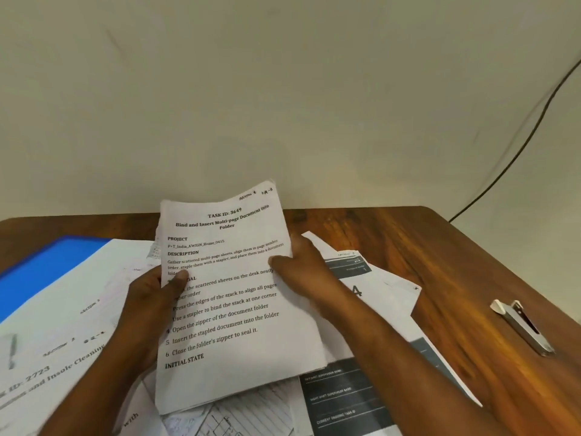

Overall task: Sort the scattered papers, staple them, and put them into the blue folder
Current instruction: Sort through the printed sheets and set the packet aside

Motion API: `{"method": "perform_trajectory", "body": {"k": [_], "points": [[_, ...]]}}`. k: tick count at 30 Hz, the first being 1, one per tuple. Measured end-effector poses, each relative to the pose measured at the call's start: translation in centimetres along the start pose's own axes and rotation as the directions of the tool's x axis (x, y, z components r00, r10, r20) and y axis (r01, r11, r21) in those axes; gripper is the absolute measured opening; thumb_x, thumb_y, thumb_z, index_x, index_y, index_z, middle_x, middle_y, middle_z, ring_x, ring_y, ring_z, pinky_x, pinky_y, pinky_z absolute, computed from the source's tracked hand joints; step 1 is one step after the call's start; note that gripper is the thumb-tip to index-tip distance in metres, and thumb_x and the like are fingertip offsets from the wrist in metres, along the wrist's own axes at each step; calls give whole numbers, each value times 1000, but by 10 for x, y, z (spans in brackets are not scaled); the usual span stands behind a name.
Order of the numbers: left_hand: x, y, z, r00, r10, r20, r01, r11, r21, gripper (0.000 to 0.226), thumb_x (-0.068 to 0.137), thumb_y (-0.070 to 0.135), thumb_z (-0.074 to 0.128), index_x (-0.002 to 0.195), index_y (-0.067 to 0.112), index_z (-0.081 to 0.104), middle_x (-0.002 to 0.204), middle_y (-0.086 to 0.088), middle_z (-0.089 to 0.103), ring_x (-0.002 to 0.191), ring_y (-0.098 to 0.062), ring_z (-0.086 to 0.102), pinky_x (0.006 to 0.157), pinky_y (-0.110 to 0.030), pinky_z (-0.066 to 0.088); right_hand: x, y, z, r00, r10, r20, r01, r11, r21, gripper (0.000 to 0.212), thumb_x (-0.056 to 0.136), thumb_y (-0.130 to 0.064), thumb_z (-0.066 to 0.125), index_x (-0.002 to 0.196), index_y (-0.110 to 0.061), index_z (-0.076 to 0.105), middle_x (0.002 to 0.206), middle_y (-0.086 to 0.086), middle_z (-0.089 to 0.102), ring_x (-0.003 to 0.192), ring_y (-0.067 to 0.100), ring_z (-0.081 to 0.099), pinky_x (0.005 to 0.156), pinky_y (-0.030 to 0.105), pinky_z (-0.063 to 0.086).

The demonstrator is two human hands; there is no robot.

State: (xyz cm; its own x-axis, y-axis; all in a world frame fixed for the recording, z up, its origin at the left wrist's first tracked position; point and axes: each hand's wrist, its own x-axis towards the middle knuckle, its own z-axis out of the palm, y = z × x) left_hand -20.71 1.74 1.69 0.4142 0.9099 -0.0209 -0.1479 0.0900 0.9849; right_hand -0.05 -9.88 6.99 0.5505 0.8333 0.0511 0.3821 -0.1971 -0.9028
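Observation:
A stack of printed sheets (226, 297), its top page headed "TASK ID: 3649", is raised above the wooden table (408, 247). My left hand (154, 297) grips its left edge, thumb on the front. My right hand (301, 275) holds the right edge, thumb pressed on the page. More loose papers (355, 388) lie scattered under and around the stack. The blue folder (41, 272) lies at the far left, partly covered by a sheet (72, 325). A silver stapler (525, 325) rests on the table to the right, apart from both hands.
A pale wall rises behind the table. A black cable (515, 152) hangs down it at the right, behind the table's back corner. Bare wood shows at the right of the table around the stapler.

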Motion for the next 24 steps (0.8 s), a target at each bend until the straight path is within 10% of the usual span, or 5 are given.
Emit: {"method": "perform_trajectory", "body": {"k": [5, 11, 17, 24], "points": [[-7, -1, 9, 998, -11, 56, 8, 999, 51, 16, 106, 14, 58, 115, 12, 71, 100, -16, 81, 82, -35, 80, 61, -39, 66, 10, 5, -39, 998, 67, 16, -68, 991, 113, 14, 91, -17, 74, 103, -20, 68, 102, 2, 79, 86, 16, 75, 73, 31, 59], [-10, -7, 16, 989, -39, 142, 28, 996, 79, 22, 104, 13, 58, 122, 8, 70, 109, -21, 79, 96, -46, 76, 88, -60, 61, 11, 8, -76, 991, 35, -132, -15, 989, 150, 30, 86, -10, 82, 114, -12, 70, 94, 2, 81, 74, 20, 76, 52, 28, 51], [-10, -13, 16, 988, -44, 150, 32, 996, 79, 22, 104, 12, 58, 121, 7, 71, 111, -21, 78, 100, -47, 75, 96, -65, 56, 18, 14, -74, 940, -261, -221, 218, 955, -201, 61, 79, -17, 90, 134, -26, 65, 91, 8, 75, 83, 22, 73, 80, 37, 62], [-10, -14, 15, 985, -45, 165, 34, 997, 70, 21, 104, 11, 58, 121, 7, 71, 111, -21, 79, 99, -44, 76, 88, -54, 62, 13, 6, -70, 941, -229, -250, 187, 966, -181, 41, 77, -18, 92, 109, -21, 67, 93, 1, 75, 77, 18, 72, 69, 37, 63]]}}
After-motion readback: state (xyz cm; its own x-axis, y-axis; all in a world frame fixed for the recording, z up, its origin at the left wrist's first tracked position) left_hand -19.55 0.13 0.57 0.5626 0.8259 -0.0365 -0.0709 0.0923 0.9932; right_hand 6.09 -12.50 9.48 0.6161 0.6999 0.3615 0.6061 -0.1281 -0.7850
